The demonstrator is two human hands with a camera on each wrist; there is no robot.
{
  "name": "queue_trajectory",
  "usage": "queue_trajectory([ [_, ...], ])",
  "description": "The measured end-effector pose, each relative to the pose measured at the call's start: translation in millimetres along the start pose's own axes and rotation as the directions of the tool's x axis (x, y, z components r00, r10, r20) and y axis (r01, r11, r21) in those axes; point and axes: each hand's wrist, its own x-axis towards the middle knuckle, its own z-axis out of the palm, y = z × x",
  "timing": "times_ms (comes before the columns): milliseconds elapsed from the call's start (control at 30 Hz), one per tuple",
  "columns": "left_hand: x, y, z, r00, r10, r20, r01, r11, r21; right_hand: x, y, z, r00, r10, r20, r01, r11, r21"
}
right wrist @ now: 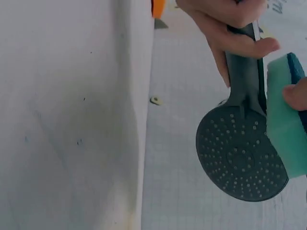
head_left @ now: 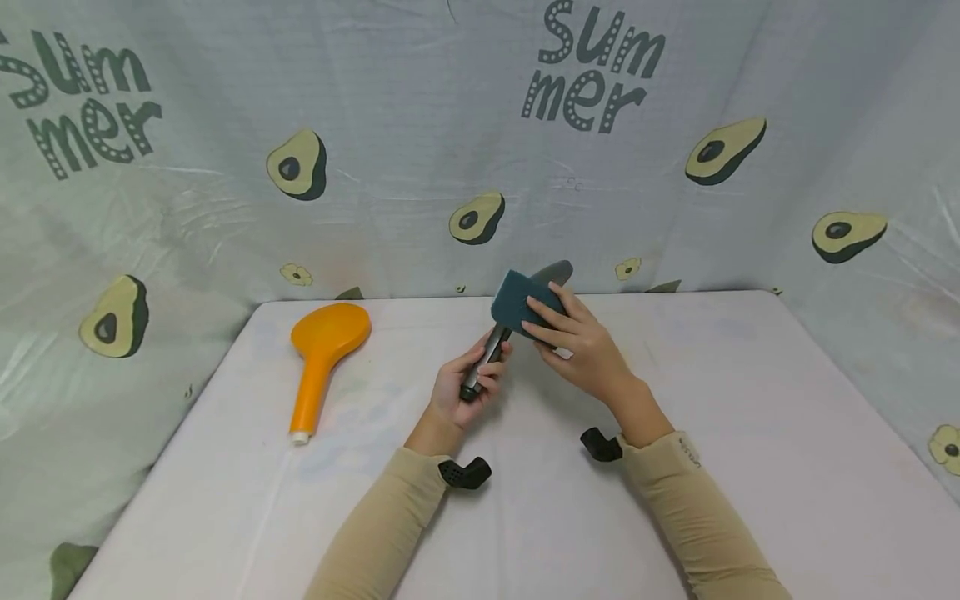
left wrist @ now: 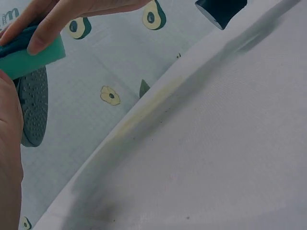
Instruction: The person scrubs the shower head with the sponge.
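Observation:
My left hand (head_left: 452, 392) grips the handle of a dark grey shower head (head_left: 556, 271), tilted up and to the right above the table. Its round face with small nozzles (right wrist: 237, 155) shows in the right wrist view. In my right hand (head_left: 592, 354) is a two-layer sponge (head_left: 516, 300), dark blue on one side and light green (right wrist: 283, 124) on the other. The green side faces the shower head and overlaps its neck; whether they touch I cannot tell. In the left wrist view the sponge (left wrist: 41, 60) partly covers the shower head (left wrist: 34, 108).
An orange shower head (head_left: 330, 333) with a white handle end lies on the white-covered table (head_left: 225, 508), left of my hands. Behind the table hangs a curtain (head_left: 390, 158) printed with avocados. Black wrist-worn pieces (head_left: 467, 473) stick out from both sleeves.

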Motion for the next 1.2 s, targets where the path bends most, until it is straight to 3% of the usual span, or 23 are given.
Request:
queue_trajectory([
  [67,0.4,-0.3,-0.4,1.000,-0.004,0.006,0.004,1.000,-0.017,-1,2,-3,1.000,0.021,-0.013,-0.021,1.000,0.003],
  [133,1.2,-0.5,-0.9,1.000,-0.014,0.009,0.014,0.999,-0.031,-3,6,-8,0.992,0.104,-0.072,-0.103,0.995,0.015],
  [200,2.0,-0.6,-1.0,1.000,-0.024,0.011,0.025,0.999,-0.033,-6,10,-14,0.963,0.218,-0.157,-0.211,0.976,0.062],
  [267,2.6,-0.4,-0.8,0.999,-0.037,0.016,0.038,0.999,-0.034,-9,14,-18,0.919,0.323,-0.227,-0.302,0.945,0.123],
  [333,2.4,0.3,-0.7,0.999,-0.046,0.027,0.047,0.998,-0.042,-10,15,-20,0.888,0.376,-0.263,-0.339,0.924,0.176],
  [367,2.2,0.8,-0.7,0.998,-0.048,0.034,0.049,0.998,-0.049,-9,14,-20,0.890,0.373,-0.263,-0.334,0.925,0.182],
  [433,1.0,2.2,-1.1,0.998,-0.047,0.052,0.051,0.996,-0.075,-6,12,-17,0.920,0.319,-0.230,-0.290,0.945,0.149],
  [567,-2.5,4.6,-3.7,0.995,-0.037,0.098,0.049,0.992,-0.120,4,0,-6,0.990,0.099,-0.103,-0.094,0.994,0.055],
  [633,-3.4,4.7,-4.2,0.994,-0.033,0.108,0.047,0.991,-0.127,8,-4,-4,0.998,0.023,-0.050,-0.021,0.999,0.041],
  [700,-3.5,4.1,-3.3,0.994,-0.030,0.107,0.043,0.992,-0.119,9,-3,-7,1.000,-0.001,-0.030,0.002,0.999,0.046],
  [800,-1.7,3.1,-1.0,0.994,-0.044,0.100,0.054,0.995,-0.090,5,5,-17,0.993,0.083,-0.082,-0.078,0.995,0.062],
  [867,0.1,2.5,-0.1,0.991,-0.069,0.111,0.075,0.996,-0.052,0,12,-26,0.968,0.189,-0.166,-0.176,0.980,0.094],
  [967,2.0,1.7,-0.4,0.984,-0.116,0.136,0.116,0.993,0.009,-8,19,-38,0.888,0.367,-0.279,-0.314,0.924,0.217],
  [1067,2.0,1.4,-1.2,0.978,-0.146,0.150,0.143,0.989,0.032,-13,23,-44,0.818,0.477,-0.321,-0.362,0.861,0.357],
  [1133,1.4,1.4,-1.7,0.976,-0.150,0.156,0.147,0.989,0.026,-13,22,-44,0.808,0.492,-0.324,-0.350,0.843,0.408],
  [1200,0.9,1.6,-2.4,0.977,-0.138,0.161,0.138,0.990,0.013,-10,19,-40,0.827,0.460,-0.324,-0.317,0.857,0.406],
])
